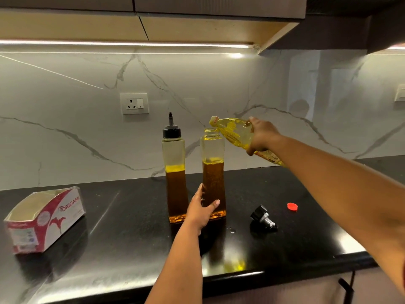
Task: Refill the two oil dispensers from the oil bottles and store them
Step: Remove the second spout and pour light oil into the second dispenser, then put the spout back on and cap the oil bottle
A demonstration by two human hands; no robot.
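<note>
Two tall clear oil dispensers stand on the black counter (122, 227). The left dispenser (174, 172) wears its black spout cap and is a bit over half full of amber oil. The right dispenser (213, 163) is uncapped and roughly two-thirds full. My left hand (201, 208) grips its lower body. My right hand (262, 136) holds a yellow oil bottle (234, 131) tilted, its mouth just above the open dispenser's neck. The dispenser's black spout cap (263, 217) lies on its side to the right, and the bottle's red cap (292, 206) lies beyond it.
An open red and white Origami box (43, 218) sits at the counter's left. A wall socket (134, 103) is on the marble backsplash. A few oil drops (231, 230) lie near the dispenser base. Upper cabinets hang overhead; a drawer handle (347, 288) shows below the counter edge.
</note>
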